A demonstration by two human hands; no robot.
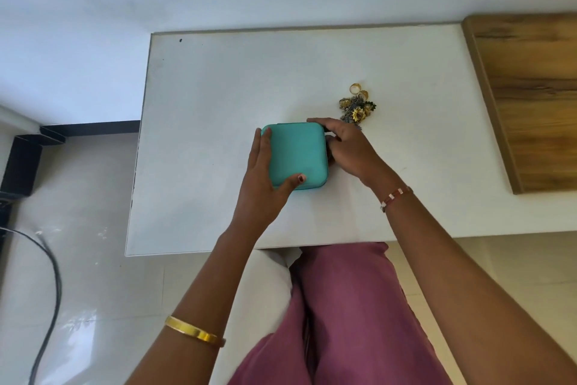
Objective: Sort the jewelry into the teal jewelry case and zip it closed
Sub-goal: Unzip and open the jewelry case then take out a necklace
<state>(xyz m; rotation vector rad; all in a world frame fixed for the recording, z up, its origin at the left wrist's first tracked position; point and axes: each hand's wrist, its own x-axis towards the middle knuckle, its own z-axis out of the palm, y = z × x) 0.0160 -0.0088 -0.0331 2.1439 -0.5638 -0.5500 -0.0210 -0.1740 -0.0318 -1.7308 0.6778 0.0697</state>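
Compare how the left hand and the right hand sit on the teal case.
The left hand lies along the teal case's left side, fingers straight, thumb resting on the lid; the right hand curls around the case's right edge. The left forearm wears a gold bangle; the right wrist wears a red and white band. Both touch the closed case on the white table.

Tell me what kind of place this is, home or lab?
Probably a home, though it can't be settled. A seated person works at a plain white table on a glossy tiled floor, with a wood-grain panel alongside. A loose jewelry pile and a teal jewelry case suggest personal belongings, not lab gear.
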